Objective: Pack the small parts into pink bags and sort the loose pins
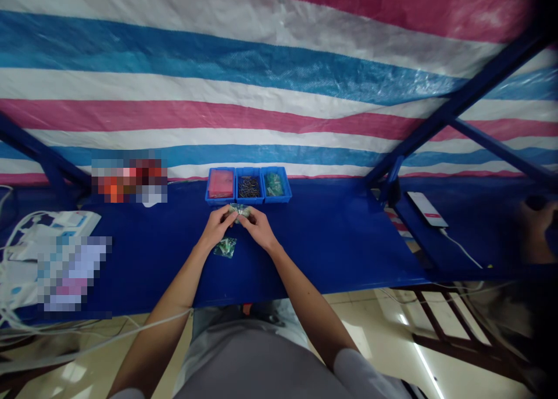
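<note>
Between my two hands is a small clear greenish plastic bag (239,211), gripped from both sides above the blue table (314,242). My left hand (217,227) pinches its left edge, fingers curled. On the other edge my right hand (258,227) is closed with the thumb on top. Another small green plastic bag (225,248) with pale pieces in it lies on the table just below my left hand. Right behind my hands stand three joined blue bins: one with pink sheets (221,184), one with dark screws or nails (249,186), one with green plastic bags (274,184).
A striped tarp (261,108) hangs behind the table. White cables and a white patterned bag (82,220) lie at the left. At right, a phone (427,208) with a cable rests on a neighbouring table, near another person's blurred hand (538,227). Blue metal bars (418,132) slant overhead.
</note>
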A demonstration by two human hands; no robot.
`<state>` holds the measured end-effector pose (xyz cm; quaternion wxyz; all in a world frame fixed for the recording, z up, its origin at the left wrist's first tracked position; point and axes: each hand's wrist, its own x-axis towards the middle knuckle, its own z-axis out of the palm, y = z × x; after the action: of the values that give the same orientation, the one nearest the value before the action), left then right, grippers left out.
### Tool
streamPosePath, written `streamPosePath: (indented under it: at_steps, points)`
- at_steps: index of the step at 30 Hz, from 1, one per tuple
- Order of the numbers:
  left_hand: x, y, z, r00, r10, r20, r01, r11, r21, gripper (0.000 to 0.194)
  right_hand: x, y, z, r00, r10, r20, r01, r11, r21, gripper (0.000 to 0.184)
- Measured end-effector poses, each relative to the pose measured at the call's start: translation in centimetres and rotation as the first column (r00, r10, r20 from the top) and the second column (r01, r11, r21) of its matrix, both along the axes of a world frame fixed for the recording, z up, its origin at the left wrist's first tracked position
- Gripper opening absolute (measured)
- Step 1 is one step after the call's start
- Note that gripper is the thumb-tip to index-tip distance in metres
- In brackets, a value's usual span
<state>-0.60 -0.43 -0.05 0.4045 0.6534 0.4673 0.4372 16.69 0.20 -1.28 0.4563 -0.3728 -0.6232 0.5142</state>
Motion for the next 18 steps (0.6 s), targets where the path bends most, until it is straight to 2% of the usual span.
streamPosePath:
  at_steps: [5,10,18]
  points:
    - [-0.2,0.2,-0.3,1.000,-0.002,-0.024,0.002,1.000,0.003,0.033,-0.1,0.1,-0.3,1.000,-0.001,0.029,0.002,1.000,-0.025,0.028]
    - [-0.2,0.2,-0.5,1.000,-0.009,0.016,0.010,1.000,-0.016,0.034,0.0,0.0,0.1,1.000,0.021,0.011,-0.021,0.999,-0.036,0.030]
    - [0.0,0.1,-0.2,1.000,-0.029,-0.012,0.029,1.000,0.001,0.036,0.2,-0.2,0.7,0.998,0.056,-0.018,-0.056,0.998,-0.003,0.037]
